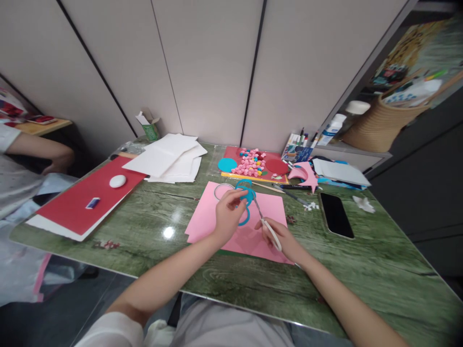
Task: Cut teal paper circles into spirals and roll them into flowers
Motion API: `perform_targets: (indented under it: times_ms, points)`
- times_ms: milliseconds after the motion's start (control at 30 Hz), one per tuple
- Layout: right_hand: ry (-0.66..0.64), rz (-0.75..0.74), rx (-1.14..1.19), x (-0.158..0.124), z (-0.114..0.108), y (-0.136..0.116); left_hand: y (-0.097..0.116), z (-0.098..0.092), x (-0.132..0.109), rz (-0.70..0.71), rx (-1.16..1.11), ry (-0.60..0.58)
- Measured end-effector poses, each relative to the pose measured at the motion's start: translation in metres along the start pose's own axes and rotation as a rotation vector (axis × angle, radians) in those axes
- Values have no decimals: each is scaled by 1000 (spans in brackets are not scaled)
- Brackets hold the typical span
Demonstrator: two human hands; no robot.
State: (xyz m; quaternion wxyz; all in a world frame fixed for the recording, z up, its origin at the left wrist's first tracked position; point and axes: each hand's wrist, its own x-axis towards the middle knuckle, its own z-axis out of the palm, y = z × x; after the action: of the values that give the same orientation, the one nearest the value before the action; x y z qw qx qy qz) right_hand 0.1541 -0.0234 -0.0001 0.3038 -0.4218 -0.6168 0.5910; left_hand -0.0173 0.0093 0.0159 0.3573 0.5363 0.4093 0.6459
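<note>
My left hand [228, 214] pinches a piece of blue paper [249, 195] between thumb and fingertips, above the pink sheets. My right hand [282, 238] is closed round the white handles of a pair of scissors [272, 233], whose blades point up and left to the blue paper's edge. Whether the blades are touching the paper is hard to tell. Curved blue strips hang or lie around the left fingertips. Beneath both hands are stacked pink paper sheets [202, 219], with a pale ring [222, 191] lying on them, partly behind my left hand.
Behind the pink sheets, small pink paper pieces [249, 163], a blue disc [227, 165] and a red disc [277, 166] lie on red paper. To the right is a phone [336, 215]; to the left, white sheets [166, 156] and red paper [79, 205]. Another person sits far left.
</note>
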Motion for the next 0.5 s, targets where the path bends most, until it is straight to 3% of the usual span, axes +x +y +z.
perform_targets:
  times_ms: [500]
  points:
    - [-3, 9, -13, 0, -1, -1, 2, -3, 2, -21, -54, 21]
